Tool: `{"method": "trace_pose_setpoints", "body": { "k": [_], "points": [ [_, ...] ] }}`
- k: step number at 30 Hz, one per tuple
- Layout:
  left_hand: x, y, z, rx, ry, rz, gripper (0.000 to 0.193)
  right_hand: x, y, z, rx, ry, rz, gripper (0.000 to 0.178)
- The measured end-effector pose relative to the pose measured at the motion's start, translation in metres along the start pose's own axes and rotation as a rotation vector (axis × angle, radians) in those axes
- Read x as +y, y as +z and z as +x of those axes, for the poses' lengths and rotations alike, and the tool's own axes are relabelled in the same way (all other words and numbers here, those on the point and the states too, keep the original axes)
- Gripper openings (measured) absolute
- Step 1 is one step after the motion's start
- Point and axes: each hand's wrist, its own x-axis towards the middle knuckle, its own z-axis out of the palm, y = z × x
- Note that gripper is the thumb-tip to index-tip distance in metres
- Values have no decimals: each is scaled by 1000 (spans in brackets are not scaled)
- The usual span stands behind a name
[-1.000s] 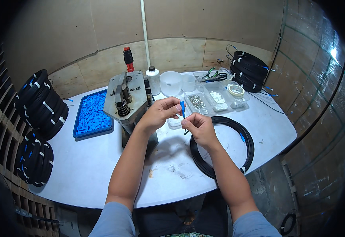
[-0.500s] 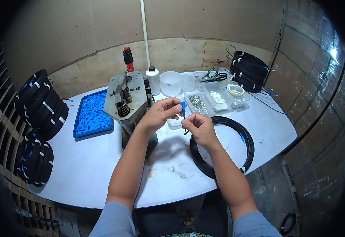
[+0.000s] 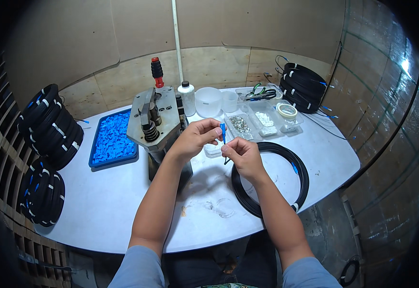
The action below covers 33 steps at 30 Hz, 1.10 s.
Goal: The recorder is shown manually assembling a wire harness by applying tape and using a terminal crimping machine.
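Above the middle of the table, my left hand (image 3: 199,138) pinches a blue cable connector (image 3: 223,130) between thumb and fingers. Just below it, my right hand (image 3: 244,156) has its fingers closed on the thin black cable (image 3: 226,161) that runs down from the connector. Under my right forearm lies a coil of black cable (image 3: 303,178), with a second blue connector (image 3: 294,168) on its inner edge. Left of my hands stands a metal bench press (image 3: 139,120) with a red and black handle. My fingers partly hide the cable end.
A blue tray (image 3: 133,157) of small blue parts sits left of the press. Behind my hands are a white bottle (image 3: 187,98), a plastic tub (image 3: 208,102), boxes of metal pieces (image 3: 239,126) and white pieces (image 3: 265,120), tape (image 3: 287,110) and pliers (image 3: 261,95). Cable coils (image 3: 51,127) are stacked at left.
Almost nothing differs. Both hands keep their hold on the connector and cable, and the whole view has shifted very slightly.
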Motion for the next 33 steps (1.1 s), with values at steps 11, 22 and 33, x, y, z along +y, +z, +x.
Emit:
{"method": "trace_pose_setpoints", "body": {
  "k": [11,22,33],
  "points": [
    [-1,1,1,18,28,8,22,1,1,0,18,-13,10,19],
    [2,8,1,20,-31,23,21,4,0,0,25,-34,-6,19],
    [-8,5,4,45,29,20,21,1,1,1,-8,2,7,19]
  ]
}}
